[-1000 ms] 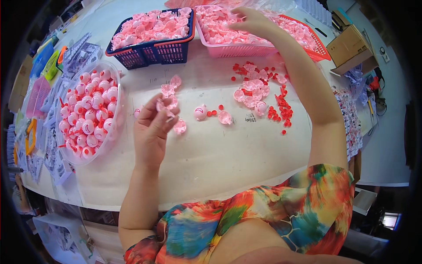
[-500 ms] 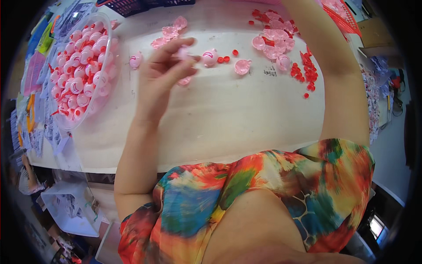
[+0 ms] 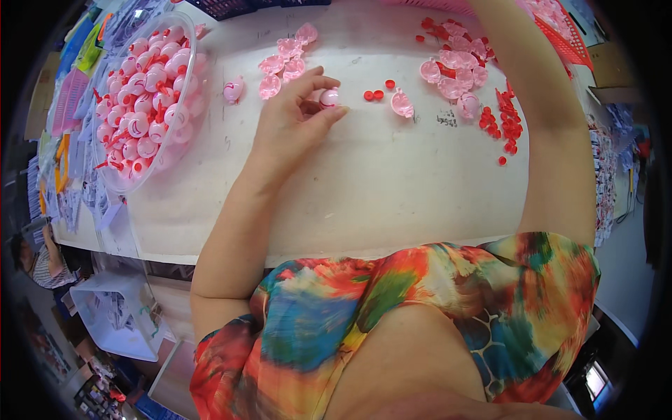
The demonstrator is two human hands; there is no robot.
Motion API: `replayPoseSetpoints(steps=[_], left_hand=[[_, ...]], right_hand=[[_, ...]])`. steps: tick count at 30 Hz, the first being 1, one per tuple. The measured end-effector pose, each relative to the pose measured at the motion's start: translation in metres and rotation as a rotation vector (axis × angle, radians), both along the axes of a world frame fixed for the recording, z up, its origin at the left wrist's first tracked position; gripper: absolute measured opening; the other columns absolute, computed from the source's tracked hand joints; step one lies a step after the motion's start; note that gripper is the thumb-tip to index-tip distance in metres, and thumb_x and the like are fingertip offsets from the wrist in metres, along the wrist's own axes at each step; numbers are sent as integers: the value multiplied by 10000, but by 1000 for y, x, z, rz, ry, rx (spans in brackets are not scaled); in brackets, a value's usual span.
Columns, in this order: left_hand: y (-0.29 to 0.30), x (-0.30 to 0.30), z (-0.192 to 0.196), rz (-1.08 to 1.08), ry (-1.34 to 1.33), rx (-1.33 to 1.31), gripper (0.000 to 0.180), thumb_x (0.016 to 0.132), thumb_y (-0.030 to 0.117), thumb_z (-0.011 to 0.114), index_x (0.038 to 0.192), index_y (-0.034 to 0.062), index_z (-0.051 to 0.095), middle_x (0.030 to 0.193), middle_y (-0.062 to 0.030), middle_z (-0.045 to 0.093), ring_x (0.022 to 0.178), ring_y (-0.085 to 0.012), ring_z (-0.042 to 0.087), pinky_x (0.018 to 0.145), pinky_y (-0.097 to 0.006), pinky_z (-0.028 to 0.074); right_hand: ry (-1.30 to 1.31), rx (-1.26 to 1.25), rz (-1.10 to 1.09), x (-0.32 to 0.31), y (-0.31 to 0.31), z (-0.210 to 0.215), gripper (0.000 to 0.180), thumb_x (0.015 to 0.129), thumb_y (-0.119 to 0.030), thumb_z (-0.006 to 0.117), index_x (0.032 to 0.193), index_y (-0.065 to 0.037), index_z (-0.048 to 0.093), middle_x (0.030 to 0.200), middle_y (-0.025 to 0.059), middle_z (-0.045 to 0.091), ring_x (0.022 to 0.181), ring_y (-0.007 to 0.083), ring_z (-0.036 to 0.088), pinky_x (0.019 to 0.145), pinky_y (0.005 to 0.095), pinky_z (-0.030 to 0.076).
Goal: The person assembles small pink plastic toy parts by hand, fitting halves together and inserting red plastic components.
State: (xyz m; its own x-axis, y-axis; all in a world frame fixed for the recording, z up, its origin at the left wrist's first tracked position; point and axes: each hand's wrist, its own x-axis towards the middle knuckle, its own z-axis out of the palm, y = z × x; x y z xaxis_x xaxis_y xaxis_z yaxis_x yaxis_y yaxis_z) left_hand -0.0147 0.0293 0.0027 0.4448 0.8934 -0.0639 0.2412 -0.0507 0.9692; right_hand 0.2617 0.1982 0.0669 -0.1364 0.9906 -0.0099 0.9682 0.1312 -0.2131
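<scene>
The fingers and thumb of my left hand (image 3: 290,122) close around a small pink ball (image 3: 329,97) low over the table; whether it still rests on the surface, I cannot tell. To its right lie three small red caps (image 3: 379,94) and a clear pink shell (image 3: 401,103). Left of the hand sits another pink ball (image 3: 233,90), and behind the hand are several clear pink shells (image 3: 290,48). My right arm stretches over the table's far right side, and its hand is beyond the top edge of the picture.
A clear tub (image 3: 183,77) full of pink balls with red parts stands at the left. More pink shells (image 3: 458,59) and loose red pieces (image 3: 509,115) lie at the right. Baskets line the far side: dark blue (image 3: 259,8) and red (image 3: 570,38). Another person (image 3: 49,262) is at far left.
My left hand has moved right, from a pale pink piece in its fingers to the pink ball. The view has shifted slightly. My right hand stays out of the picture.
</scene>
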Motion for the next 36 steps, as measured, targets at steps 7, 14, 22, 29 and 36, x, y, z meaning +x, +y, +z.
replayPoseSetpoints(steps=[7,14,22,29,36], left_hand=[[2,-8,4,60,-246,-3,304,714,42,642,1010,51,574,1183,-99,478,758,-72,547,635,-187,455],[-4,-4,1,-61,-201,35,314,712,4,626,1018,38,567,1187,-112,481,788,-78,538,684,-201,459],[-5,-3,6,-79,-163,35,326,737,-28,588,1057,11,536,1200,-109,471,866,-118,568,755,-224,470],[-5,-7,2,-30,-167,-50,322,736,12,606,1053,14,548,1101,-74,530,760,-67,533,664,-194,451],[-2,0,-1,-51,-158,-125,337,765,32,593,1095,18,526,891,-18,569,767,-71,556,675,-191,463]], right_hand=[[-93,120,-3,-3,14,-7,601,567,-196,677,1115,-29,495,1096,205,523,1043,295,483,857,346,389],[-91,515,47,21,6,-28,523,546,-179,685,1026,-28,543,949,173,582,890,268,545,776,336,423],[78,268,-255,41,16,-4,460,543,-140,681,977,-38,568,864,130,591,770,233,554,683,329,442],[942,107,255,22,-40,51,319,602,-20,632,915,-62,587,706,18,537,596,124,488,486,232,380],[778,-34,527,-29,-140,88,205,618,-16,604,817,-57,576,700,53,512,617,130,477,544,261,390]])
